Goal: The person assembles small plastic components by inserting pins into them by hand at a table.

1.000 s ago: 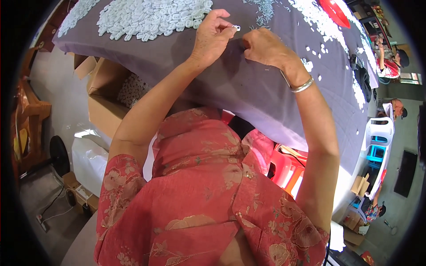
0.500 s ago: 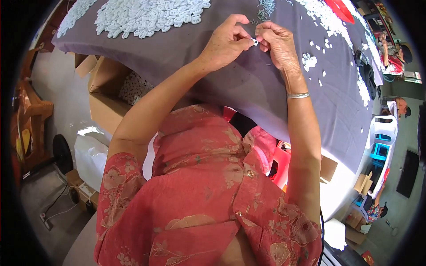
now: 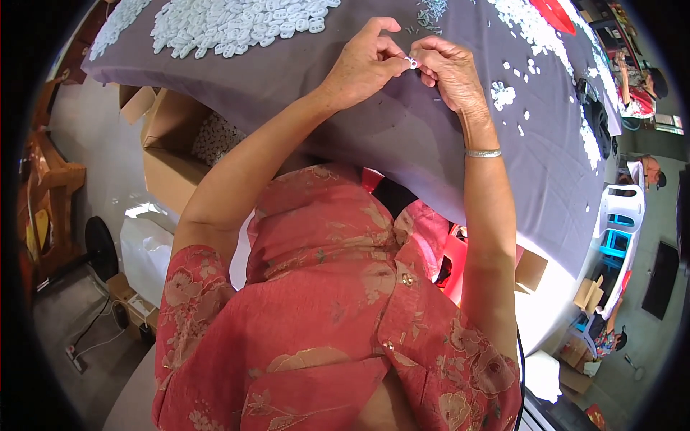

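Between my two hands, above the table's grey cloth [image 3: 402, 136], is a small white plastic piece [image 3: 412, 63] with holes in it. My left hand [image 3: 366, 63] pinches it between thumb and fingertip. From the other side, my right hand [image 3: 447, 70] has its fingertips closed at the same piece; whether they also hold something tiny is hidden. Just beyond my hands lies a scatter of small grey-blue pins or screws [image 3: 433, 14]. A large heap of flat, whitish oval pieces with holes [image 3: 237, 25] spreads at the far left.
Small white parts [image 3: 535, 43] cover the far right, beside a red tray [image 3: 552, 16]; a little cluster [image 3: 502, 95] sits nearer. An open cardboard box [image 3: 167, 154] holding many small pieces stands under the table's left edge. Other people [image 3: 636, 93] sit at the right, near a white chair [image 3: 622, 208].
My right fingertips have closed in on the white piece, which is slightly higher and turned a little. Both hands otherwise keep nearly the same place.
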A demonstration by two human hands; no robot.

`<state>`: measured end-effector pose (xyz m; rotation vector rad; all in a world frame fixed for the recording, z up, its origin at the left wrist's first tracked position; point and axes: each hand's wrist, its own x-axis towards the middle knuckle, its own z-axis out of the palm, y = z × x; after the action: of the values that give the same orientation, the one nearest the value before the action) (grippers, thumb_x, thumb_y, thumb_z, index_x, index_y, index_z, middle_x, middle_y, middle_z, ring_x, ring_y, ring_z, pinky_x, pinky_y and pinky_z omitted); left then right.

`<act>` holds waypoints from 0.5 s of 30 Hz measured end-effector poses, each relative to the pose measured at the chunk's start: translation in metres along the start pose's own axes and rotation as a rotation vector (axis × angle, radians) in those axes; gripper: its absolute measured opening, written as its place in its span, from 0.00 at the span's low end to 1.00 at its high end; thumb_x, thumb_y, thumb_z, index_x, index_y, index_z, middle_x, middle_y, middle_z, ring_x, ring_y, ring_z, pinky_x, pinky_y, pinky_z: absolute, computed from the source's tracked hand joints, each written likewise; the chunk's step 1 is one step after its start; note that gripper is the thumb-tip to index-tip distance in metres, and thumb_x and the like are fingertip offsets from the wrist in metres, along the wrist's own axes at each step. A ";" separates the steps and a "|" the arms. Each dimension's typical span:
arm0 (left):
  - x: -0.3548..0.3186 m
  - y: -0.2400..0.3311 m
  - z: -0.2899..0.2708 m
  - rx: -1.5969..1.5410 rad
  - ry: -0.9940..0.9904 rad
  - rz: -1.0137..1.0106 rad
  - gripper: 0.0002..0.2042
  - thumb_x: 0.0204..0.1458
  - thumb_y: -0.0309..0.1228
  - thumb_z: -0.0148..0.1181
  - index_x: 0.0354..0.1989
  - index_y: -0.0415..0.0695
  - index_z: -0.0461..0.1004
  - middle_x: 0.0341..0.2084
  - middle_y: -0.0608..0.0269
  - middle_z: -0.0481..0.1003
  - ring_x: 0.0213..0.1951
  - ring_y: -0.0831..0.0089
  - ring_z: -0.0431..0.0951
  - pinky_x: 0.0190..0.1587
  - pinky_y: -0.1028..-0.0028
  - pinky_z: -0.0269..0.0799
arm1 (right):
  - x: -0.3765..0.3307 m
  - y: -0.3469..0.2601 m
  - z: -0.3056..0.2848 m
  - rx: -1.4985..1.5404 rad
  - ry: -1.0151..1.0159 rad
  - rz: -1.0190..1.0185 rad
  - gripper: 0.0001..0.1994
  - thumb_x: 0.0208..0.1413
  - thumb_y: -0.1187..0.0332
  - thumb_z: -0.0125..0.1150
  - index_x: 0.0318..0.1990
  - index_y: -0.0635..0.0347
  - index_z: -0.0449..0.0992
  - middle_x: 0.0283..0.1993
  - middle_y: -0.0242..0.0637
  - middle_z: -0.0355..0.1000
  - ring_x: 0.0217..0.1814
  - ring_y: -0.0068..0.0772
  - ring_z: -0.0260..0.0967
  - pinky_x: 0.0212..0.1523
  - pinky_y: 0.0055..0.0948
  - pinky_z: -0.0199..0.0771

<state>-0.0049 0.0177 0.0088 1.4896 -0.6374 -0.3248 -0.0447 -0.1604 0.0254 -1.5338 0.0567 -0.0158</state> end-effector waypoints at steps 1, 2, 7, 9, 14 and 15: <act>0.000 0.000 0.000 0.000 0.000 0.000 0.25 0.50 0.25 0.60 0.56 0.39 0.58 0.29 0.65 0.76 0.29 0.81 0.70 0.31 0.79 0.66 | 0.000 0.000 0.000 -0.010 0.003 -0.001 0.05 0.49 0.77 0.57 0.32 0.65 0.79 0.24 0.28 0.70 0.19 0.14 0.59 0.18 0.15 0.61; 0.000 -0.001 0.000 0.002 0.001 0.004 0.26 0.50 0.25 0.60 0.56 0.39 0.58 0.29 0.65 0.76 0.29 0.81 0.70 0.31 0.79 0.66 | -0.001 0.000 0.001 -0.019 0.006 -0.002 0.05 0.49 0.76 0.57 0.32 0.65 0.79 0.24 0.28 0.70 0.18 0.14 0.59 0.18 0.15 0.61; -0.001 0.000 0.002 0.014 0.006 0.008 0.26 0.49 0.25 0.60 0.56 0.38 0.57 0.30 0.65 0.76 0.30 0.80 0.71 0.32 0.79 0.67 | -0.002 -0.002 0.002 -0.103 0.012 -0.044 0.05 0.50 0.75 0.58 0.31 0.64 0.79 0.22 0.27 0.70 0.18 0.14 0.60 0.17 0.15 0.61; -0.001 0.000 0.002 0.018 0.028 -0.009 0.27 0.49 0.24 0.61 0.57 0.37 0.56 0.29 0.64 0.76 0.30 0.80 0.71 0.32 0.78 0.67 | -0.003 -0.003 0.003 -0.138 0.021 -0.045 0.05 0.50 0.74 0.58 0.30 0.63 0.79 0.22 0.26 0.69 0.18 0.13 0.61 0.17 0.14 0.61; 0.000 -0.005 0.004 0.069 0.068 -0.002 0.27 0.49 0.25 0.61 0.57 0.37 0.56 0.29 0.65 0.76 0.30 0.80 0.72 0.33 0.78 0.67 | -0.006 -0.005 0.006 -0.316 0.056 -0.077 0.04 0.54 0.74 0.58 0.32 0.63 0.78 0.24 0.26 0.69 0.20 0.12 0.59 0.16 0.14 0.59; 0.000 -0.005 0.004 0.100 0.086 0.001 0.27 0.49 0.25 0.61 0.56 0.37 0.56 0.29 0.65 0.76 0.30 0.80 0.72 0.34 0.79 0.68 | -0.006 -0.004 0.007 -0.317 0.057 -0.077 0.04 0.54 0.74 0.58 0.32 0.63 0.78 0.24 0.26 0.69 0.20 0.12 0.59 0.16 0.14 0.59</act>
<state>-0.0064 0.0137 0.0034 1.5902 -0.5929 -0.2288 -0.0499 -0.1537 0.0297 -1.8515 0.0468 -0.1165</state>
